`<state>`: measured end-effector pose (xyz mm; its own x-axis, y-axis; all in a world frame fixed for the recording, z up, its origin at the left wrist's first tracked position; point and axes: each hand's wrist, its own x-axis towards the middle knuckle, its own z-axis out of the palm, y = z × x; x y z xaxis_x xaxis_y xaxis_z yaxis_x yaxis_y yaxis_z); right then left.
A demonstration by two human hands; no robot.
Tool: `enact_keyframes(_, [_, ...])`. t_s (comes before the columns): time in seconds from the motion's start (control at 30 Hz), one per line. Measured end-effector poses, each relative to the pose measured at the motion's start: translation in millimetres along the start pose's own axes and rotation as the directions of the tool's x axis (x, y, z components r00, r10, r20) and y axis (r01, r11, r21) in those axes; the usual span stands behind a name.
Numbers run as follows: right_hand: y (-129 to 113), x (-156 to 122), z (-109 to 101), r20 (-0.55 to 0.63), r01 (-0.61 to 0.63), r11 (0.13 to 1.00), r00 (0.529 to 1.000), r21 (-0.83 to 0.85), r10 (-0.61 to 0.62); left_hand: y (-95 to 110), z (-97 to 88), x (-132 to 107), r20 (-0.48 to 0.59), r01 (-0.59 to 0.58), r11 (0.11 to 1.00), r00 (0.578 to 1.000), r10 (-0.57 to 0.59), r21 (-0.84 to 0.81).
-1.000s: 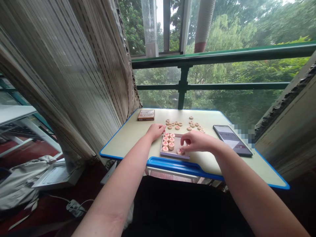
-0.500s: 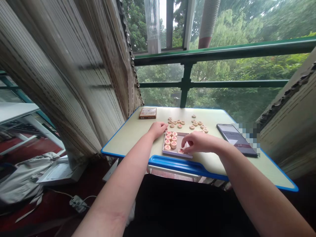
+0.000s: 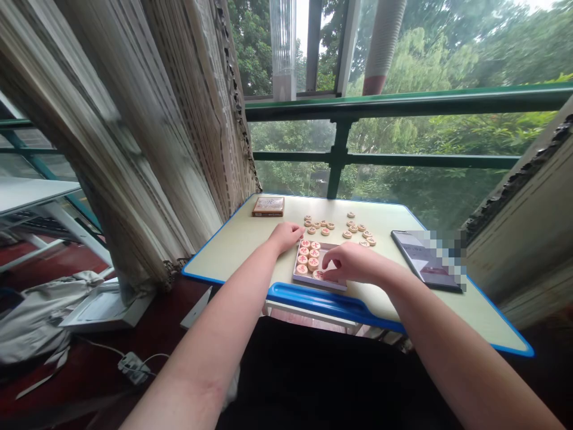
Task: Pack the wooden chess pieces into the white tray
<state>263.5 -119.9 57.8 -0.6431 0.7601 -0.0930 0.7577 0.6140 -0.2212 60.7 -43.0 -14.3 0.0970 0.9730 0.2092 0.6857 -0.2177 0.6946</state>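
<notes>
A shallow tray [image 3: 332,285] lies near the front edge of the small desk [image 3: 242,245], with several round wooden chess pieces [image 3: 307,255] set in rows in its left part. My right hand [image 3: 351,263] rests over the tray, fingers curled, its fingertips pressed on a piece [image 3: 317,275] in the front row. My left hand [image 3: 285,234] sits at the tray's far left corner, fingers bent against its edge. More loose chess pieces [image 3: 320,226] lie scattered on the desk beyond the tray, in two groups.
A small brown box [image 3: 268,206] lies at the desk's far left. A phone [image 3: 425,260] lies screen-up at the right. Curtains [image 3: 147,137] hang close on the left, a green railing [image 3: 403,101] and window stand behind. A power strip [image 3: 132,365] lies on the floor.
My right hand has slid a little leftward along the tray's front row, moving the piece under its fingertips next to the filled rows. The left hand has stayed put.
</notes>
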Motion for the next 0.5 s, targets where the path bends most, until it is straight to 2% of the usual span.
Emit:
enact_keyframes(0.07, [-2.4, -0.3, 0.4, -0.011, -0.008, 1.000, 1.000, -0.029, 0.008, 0.1, 0.1, 0.2, 0.000, 0.001, 1.000, 1.000, -0.001, -0.005])
enact_keyframes(0.27, [-7.2, -2.0, 2.5, -0.020, 0.081, 0.997, 0.996, -0.017, -0.082, -0.4, -0.2, 1.5, 0.000, -0.003, 1.000, 1.000, 0.003, -0.015])
enact_keyframes(0.5, [-4.0, -0.5, 6.7, -0.020, 0.135, 0.989, 0.991, 0.066, -0.134, -2.6, 0.9, 4.6, -0.034, 0.039, 0.994, 0.999, -0.043, -0.102])
